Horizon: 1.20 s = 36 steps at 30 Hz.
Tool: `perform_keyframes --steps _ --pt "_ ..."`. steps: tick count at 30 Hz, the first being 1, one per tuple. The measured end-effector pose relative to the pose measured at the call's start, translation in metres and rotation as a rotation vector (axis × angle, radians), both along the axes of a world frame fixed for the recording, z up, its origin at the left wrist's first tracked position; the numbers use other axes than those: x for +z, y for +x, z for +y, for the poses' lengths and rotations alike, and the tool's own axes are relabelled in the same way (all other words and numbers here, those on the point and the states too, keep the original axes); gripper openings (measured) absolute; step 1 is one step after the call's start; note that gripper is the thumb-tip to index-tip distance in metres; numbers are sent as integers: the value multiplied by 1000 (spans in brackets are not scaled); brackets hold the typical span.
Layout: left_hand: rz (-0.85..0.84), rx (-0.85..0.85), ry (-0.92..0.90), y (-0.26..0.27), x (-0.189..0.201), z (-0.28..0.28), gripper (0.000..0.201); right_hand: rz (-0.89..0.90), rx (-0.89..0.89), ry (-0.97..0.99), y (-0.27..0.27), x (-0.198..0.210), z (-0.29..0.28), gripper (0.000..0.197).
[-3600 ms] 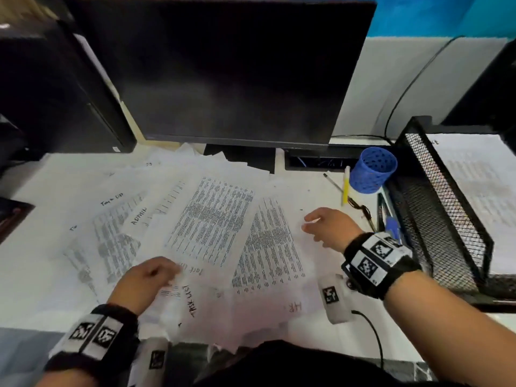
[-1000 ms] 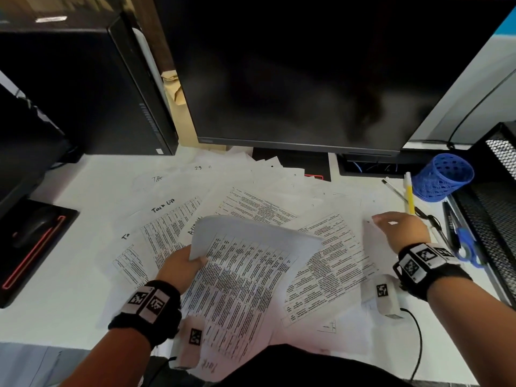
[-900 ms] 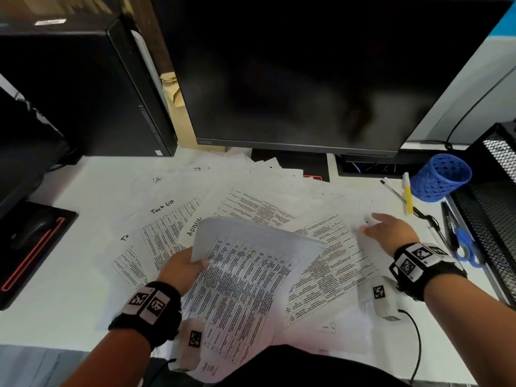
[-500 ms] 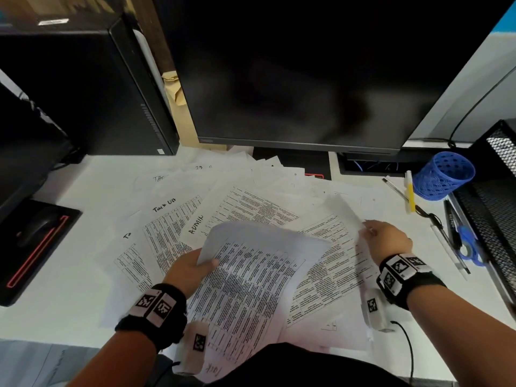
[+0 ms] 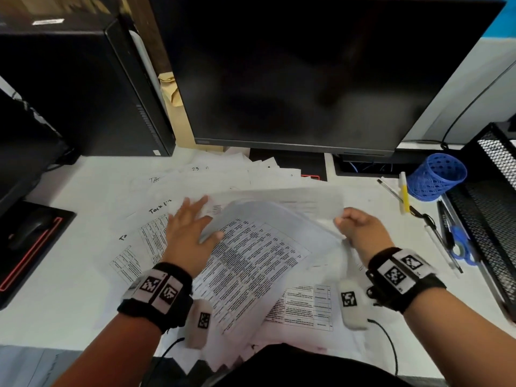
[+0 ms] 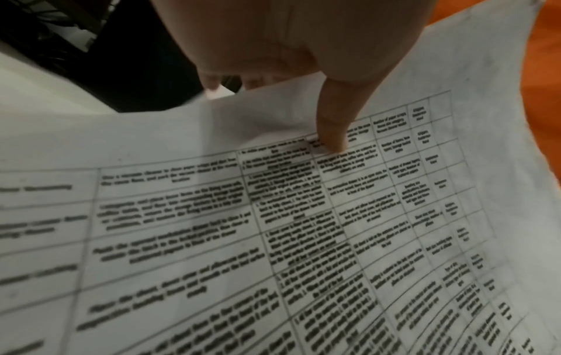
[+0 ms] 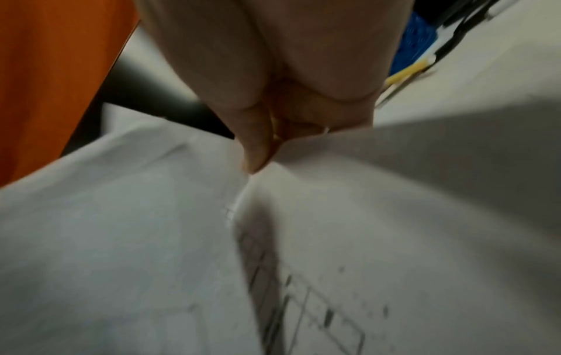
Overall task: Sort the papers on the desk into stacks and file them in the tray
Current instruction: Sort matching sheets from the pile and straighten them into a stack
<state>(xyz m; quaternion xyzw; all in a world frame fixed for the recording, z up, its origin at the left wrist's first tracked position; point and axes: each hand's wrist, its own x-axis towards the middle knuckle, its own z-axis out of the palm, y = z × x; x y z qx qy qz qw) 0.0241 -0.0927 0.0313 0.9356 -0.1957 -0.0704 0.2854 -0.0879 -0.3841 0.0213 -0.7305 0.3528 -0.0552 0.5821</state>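
Observation:
Printed papers (image 5: 156, 238) lie scattered over the white desk. My left hand (image 5: 190, 230) holds a printed table sheet (image 5: 251, 261) in front of me, thumb (image 6: 334, 134) on its printed face, fingers spread past its far edge. My right hand (image 5: 354, 224) pinches the edge of another sheet (image 5: 293, 198), which is lifted and blurred above the pile. In the right wrist view the thumb (image 7: 258, 153) and curled fingers clamp that sheet (image 7: 334, 197). The black mesh tray (image 5: 491, 219) stands at the far right, only partly in view.
A dark monitor (image 5: 307, 79) and a black PC tower (image 5: 78, 88) close off the back. A blue pen cup (image 5: 437, 177), a yellow marker (image 5: 404, 196), pens and blue scissors (image 5: 460, 247) lie beside the tray. A mouse on a black pad (image 5: 30, 230) sits at the left.
My right hand has taken hold of a sheet's edge and raised it off the pile. My left hand has moved forward with its sheet, fingers now spread.

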Motion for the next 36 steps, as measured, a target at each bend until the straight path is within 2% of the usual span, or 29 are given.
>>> perform_keyframes --steps 2,3,5,7,8,10,11,12,14,15,17,19,23,26,31,36 --pt "-125 -90 93 5 -3 0 12 -8 99 42 -3 -6 17 23" --pt "-122 -122 133 6 -2 -1 7 1 142 44 -4 -8 24 22" --pt "-1 -166 155 4 1 -3 7 19 215 82 -6 -13 34 19" --pt "200 -144 109 -1 6 -3 15 69 253 142 -7 -18 34 16" --pt "247 -141 106 -4 5 -1 17 95 254 161 -7 -21 30 16" --pt "279 -134 135 -10 3 6 11 154 245 55 -3 -33 15 19" --pt "291 -122 126 -12 1 10 17 205 241 -71 -1 -37 6 25" --pt "308 -113 102 -13 0 13 31 257 234 -179 2 -39 -2 33" --pt "349 -90 60 -14 -5 19 59 326 252 -263 10 -41 -12 50" --pt "364 -99 66 -14 -7 21 59 358 288 -289 14 -43 -15 60" --pt "373 -172 125 -14 -12 23 34 437 381 -378 24 -49 -18 79" --pt "362 -218 163 -15 -16 24 28 492 430 -424 33 -53 -17 88" --pt "348 -213 147 -17 -19 24 28 487 445 -347 37 -53 -12 74" --pt "364 -167 110 -17 -19 27 27 445 404 -455 34 -51 -11 60" --pt "353 -104 57 -15 -21 29 24 440 428 -682 25 -48 -9 56" --pt "351 -113 39 -15 -21 26 21 440 423 -357 19 -46 -5 52"
